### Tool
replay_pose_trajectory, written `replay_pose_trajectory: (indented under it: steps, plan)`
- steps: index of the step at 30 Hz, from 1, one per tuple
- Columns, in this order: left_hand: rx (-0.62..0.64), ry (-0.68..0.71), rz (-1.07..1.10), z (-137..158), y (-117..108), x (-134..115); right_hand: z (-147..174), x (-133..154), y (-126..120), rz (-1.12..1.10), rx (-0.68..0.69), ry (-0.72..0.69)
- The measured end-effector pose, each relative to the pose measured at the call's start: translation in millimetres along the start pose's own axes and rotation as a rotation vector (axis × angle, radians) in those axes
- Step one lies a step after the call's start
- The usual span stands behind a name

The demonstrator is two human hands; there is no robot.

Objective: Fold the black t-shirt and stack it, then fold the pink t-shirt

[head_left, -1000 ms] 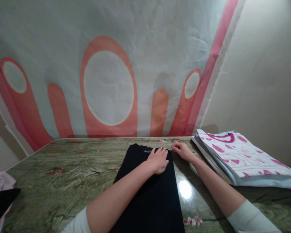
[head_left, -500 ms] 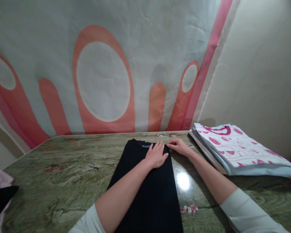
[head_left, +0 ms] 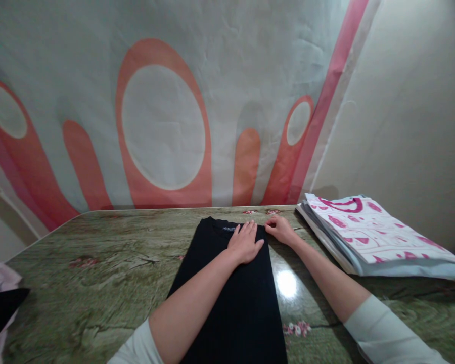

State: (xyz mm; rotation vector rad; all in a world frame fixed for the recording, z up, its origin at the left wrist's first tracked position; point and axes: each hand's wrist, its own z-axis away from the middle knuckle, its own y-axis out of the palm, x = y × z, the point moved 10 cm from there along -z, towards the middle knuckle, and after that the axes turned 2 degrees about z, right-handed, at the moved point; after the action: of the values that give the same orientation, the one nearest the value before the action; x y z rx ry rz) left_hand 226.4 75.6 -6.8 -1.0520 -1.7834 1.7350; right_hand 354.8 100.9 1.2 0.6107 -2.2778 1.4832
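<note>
A black T-shirt (head_left: 238,303), folded into a long narrow shape, lies on the table with its neckline at the far end and a small pale print inside the collar. My left hand (head_left: 245,243) rests flat on its upper right part, fingers stretched out and open. At the far right corner of the shirt, my right hand (head_left: 280,230) is closed in a pinch on the fabric edge. The fingertips partly hide how much cloth is between them.
To the right is a stack of folded clothes (head_left: 394,230), a white one with pink print on top. Pink cloth (head_left: 0,278) and black cloth (head_left: 2,311) lie at the left edge. The wood-patterned table (head_left: 109,283) meets a wall hanging (head_left: 220,65) at the back.
My right hand has shifted slightly to the right, and the shirt's far right corner sits a little further out. My left hand stays flat on the shirt.
</note>
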Motion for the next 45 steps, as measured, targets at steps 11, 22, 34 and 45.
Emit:
replay_pose_trajectory:
  steps: [11, 22, 34, 45]
  plan:
    - [-0.007, -0.01, 0.003, 0.0, -0.6, 0.6, 0.3, -8.1, 4.6, -0.02, -0.013, 0.049]
    - [-0.018, -0.007, -0.003, 0.9, -2.8, 0.1, 5.2, -8.9, 2.4, -0.117, -0.013, 0.024]
    - [-0.04, 0.003, -0.011, 1.4, -3.4, -0.1, 10.1, 5.4, -2.6, -0.095, 0.064, 0.004]
    - [-0.035, -0.001, -0.007, 1.6, -4.5, -0.7, 7.6, 3.1, -3.1, -0.087, -0.002, 0.051]
